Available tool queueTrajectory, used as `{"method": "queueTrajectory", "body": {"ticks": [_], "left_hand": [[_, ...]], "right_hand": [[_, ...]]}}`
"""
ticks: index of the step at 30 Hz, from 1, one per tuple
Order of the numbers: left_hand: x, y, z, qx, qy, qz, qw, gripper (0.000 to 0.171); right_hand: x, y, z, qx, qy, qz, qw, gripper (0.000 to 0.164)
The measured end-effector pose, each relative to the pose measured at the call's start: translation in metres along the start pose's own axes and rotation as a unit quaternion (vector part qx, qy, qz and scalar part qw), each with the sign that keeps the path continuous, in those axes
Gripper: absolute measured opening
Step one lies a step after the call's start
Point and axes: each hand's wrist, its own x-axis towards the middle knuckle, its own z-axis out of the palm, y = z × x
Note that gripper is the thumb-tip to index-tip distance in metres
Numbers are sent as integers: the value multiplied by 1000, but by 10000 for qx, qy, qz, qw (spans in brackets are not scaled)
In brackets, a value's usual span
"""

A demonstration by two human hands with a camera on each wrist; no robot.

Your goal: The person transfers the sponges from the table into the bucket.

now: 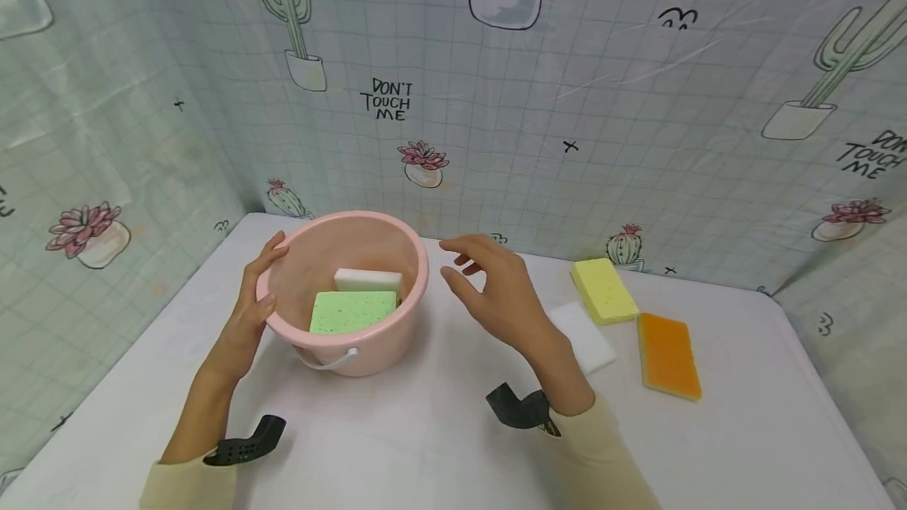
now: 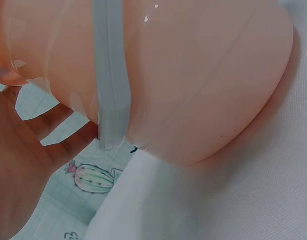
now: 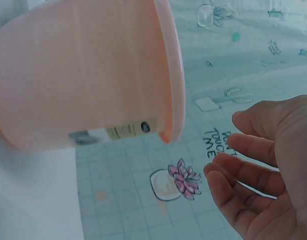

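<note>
A pink bucket (image 1: 379, 341) stands on the white table, its white handle (image 1: 331, 364) hanging down the near side. My left hand (image 1: 246, 319) touches the bucket's left side at the rim; in the left wrist view its fingers (image 2: 73, 142) lie fairly straight along the outer wall. Inside the bucket a light green sponge (image 1: 354, 313) leans in front of a white sponge (image 1: 368, 281). My right hand (image 1: 499, 290) hovers just right of the bucket, apart from it. Its loosely bent fingers hold nothing and point toward the rim (image 3: 174, 75).
Right of the right hand lie a yellow sponge (image 1: 605, 291), a white sponge (image 1: 583, 337) partly hidden by the forearm, and an orange sponge (image 1: 668, 356). A cactus-printed curtain (image 1: 453, 101) rises behind the table (image 1: 397, 447) and along both sides.
</note>
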Motion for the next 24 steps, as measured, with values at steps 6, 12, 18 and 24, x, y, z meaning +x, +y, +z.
{"method": "queueTrajectory", "body": {"ticks": [6, 12, 18, 24], "left_hand": [[0, -2, -1, 15, -67, 79, 9999, 59], [-1, -2, -1, 0, -72, 104, 9999, 59], [0, 0, 0, -29, -24, 45, 10000, 59], [0, 1, 0, -55, 75, -14, 10000, 58]], "right_hand": [[-15, 12, -8, -65, 206, -104, 9997, 31], [-31, 24, -20, -270, 361, -2, 9990, 33], [-48, 42, -33, -600, 487, 284, 9966, 36], [-61, 58, -44, -856, 586, 449, 9936, 39]]}}
